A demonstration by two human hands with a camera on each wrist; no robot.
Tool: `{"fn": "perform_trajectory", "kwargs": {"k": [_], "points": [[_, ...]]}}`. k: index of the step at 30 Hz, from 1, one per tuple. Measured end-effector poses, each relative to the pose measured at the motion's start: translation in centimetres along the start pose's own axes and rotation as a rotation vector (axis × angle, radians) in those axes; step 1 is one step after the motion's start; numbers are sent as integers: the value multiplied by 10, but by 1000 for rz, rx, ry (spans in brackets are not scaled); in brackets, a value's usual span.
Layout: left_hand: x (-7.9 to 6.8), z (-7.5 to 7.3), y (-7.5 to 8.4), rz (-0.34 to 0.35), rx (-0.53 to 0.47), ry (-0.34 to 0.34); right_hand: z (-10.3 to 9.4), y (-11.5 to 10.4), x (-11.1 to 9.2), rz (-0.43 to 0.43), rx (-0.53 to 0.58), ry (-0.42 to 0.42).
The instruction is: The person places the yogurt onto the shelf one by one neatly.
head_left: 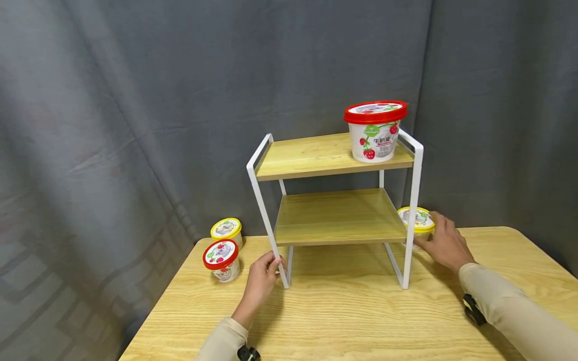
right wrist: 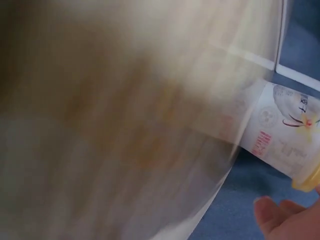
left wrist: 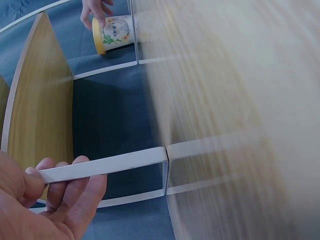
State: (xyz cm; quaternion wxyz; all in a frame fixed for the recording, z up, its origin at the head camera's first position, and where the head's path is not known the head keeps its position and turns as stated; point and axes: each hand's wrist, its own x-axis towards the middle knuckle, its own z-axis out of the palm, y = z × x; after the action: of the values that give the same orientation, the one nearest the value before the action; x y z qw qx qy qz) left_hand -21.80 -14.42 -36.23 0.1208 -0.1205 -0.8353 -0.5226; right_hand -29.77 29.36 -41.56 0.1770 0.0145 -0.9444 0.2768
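Red-lidded, the top tub (head_left: 373,145) stands on the rack (head_left: 340,215) in the head view; a red tub (head_left: 226,271) and yellow tub (head_left: 235,236) sit on the bench (head_left: 338,326), the right tub (head_left: 424,231) beside the rack by the right hand (head_left: 444,245). Work seems partway: one tub up, three not. In the left wrist view, the left hand (left wrist: 55,217) pinches the leg (left wrist: 110,165). Right wrist view: fingers (right wrist: 270,212) near the lid (right wrist: 305,182); that grip's closure, I cannot tell.

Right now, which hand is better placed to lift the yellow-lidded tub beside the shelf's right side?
Probably the right hand: it is at that yellow-lidded tub, while the left hand grips the white frame on the opposite side.
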Motion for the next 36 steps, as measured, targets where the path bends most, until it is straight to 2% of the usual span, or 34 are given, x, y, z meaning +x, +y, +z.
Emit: {"fn": "perform_trajectory", "kwargs": {"k": [6,13,17,26,32,36], "points": [[2,1,-6,-3,1,-6,-1,-2,14,26,38,14],[14,7,-41,4,5,11,-2,-3,22,10,58,6],[14,8,-45,10,16,23,-1,-2,21,17,77,-21],[14,9,-45,-1,16,22,-4,-2,4,22,84,-50],[14,9,-46,-12,-22,12,-12,-9,-16,7,92,-86],[13,9,-45,-1,-11,15,-18,-14,-33,-6,71,-90]]}}
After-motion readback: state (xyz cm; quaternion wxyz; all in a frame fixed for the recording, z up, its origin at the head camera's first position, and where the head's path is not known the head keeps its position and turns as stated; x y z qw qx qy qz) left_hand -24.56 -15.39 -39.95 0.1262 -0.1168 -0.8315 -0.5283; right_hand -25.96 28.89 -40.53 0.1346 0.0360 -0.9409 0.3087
